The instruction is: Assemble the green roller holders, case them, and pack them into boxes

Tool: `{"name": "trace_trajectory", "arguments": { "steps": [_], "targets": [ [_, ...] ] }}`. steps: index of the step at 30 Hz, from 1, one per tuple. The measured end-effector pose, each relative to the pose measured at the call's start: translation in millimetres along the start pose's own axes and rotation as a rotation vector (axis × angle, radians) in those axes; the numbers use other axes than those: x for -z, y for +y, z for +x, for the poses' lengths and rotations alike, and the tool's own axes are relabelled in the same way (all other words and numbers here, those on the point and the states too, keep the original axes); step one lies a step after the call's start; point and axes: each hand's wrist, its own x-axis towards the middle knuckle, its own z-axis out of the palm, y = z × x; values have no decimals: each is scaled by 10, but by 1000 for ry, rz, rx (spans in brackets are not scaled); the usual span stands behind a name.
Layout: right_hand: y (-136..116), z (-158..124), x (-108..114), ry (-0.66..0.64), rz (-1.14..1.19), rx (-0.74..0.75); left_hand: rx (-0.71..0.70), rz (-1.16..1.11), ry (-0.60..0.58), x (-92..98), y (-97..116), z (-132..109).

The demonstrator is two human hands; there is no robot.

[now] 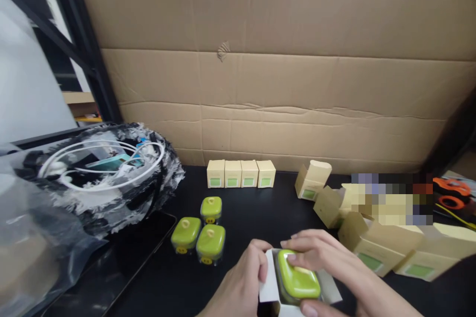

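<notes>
A small clear container with a glossy green lid (303, 285) sits partly inside an open box with white inner flaps (268, 277), low in the view. My left hand (243, 275) grips the box at its left side, fingers curled near a raised flap. Across the container lies my right hand (327, 265), its fingers over the lid and its thumb at the near edge. The lower part of the box falls outside the picture. To the left stand three more green-lidded containers (210, 241), each with a yellow label at its front.
Several closed cream boxes (233, 174) stand in a row against the cardboard wall (278, 79). Open cream boxes (386, 242) crowd the right, partly blurred. At the left are a black-and-white furry basket (111, 208) with white cable, a dark flat panel (122, 262) and clear plastic (40, 237).
</notes>
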Motion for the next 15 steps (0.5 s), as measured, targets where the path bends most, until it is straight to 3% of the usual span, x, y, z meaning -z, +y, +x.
{"name": "trace_trajectory", "arguments": {
  "steps": [3, 6, 10, 13, 15],
  "targets": [
    [7, 10, -4, -35, -14, 12, -117, -50, 80, -99, -194, -21],
    [33, 12, -3, -32, -39, 25, -94, -78, 98, -165, -313, -65],
    [45, 12, -32, -57, -128, 45, -86, -19, 99, -188, -325, -91],
    [30, -19, -43, -101, -216, 45, -209, 33, 139, -190, -319, -66],
    [27, -64, -38, -36, -240, 20, -292, 21, 162, -171, -310, -47]
  ]
}}
